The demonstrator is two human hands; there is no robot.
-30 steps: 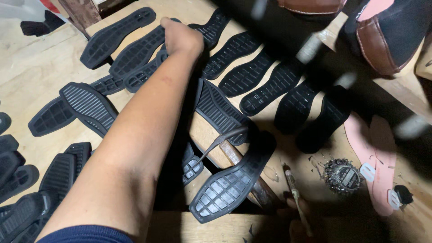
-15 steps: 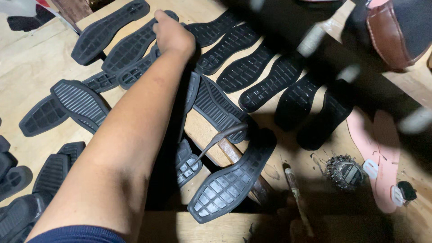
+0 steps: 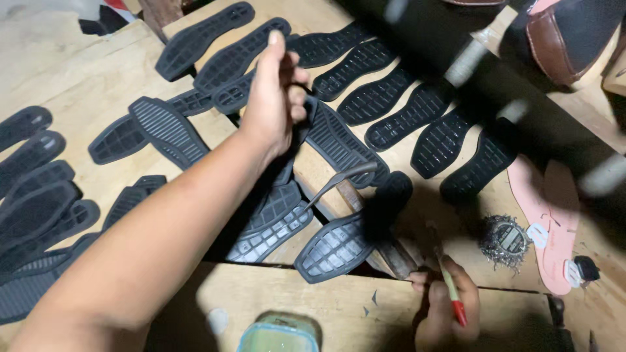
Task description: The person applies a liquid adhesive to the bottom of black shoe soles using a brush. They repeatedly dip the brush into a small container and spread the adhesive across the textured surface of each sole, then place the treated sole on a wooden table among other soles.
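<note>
While the left hand pinches a sole its arm half hides, the right hand, cut off below, grips a brush over the desk.

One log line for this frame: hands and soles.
left hand: grips black sole | right hand: holds red-handled brush | soles spread on wooden bench

Black ridged shoe sole lifted; red-handled brush held upright.

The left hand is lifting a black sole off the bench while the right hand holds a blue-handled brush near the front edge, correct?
Not quite: in the head view the brush in the right hand has a red handle, not blue. The left hand does have a black sole in its grip.
</note>
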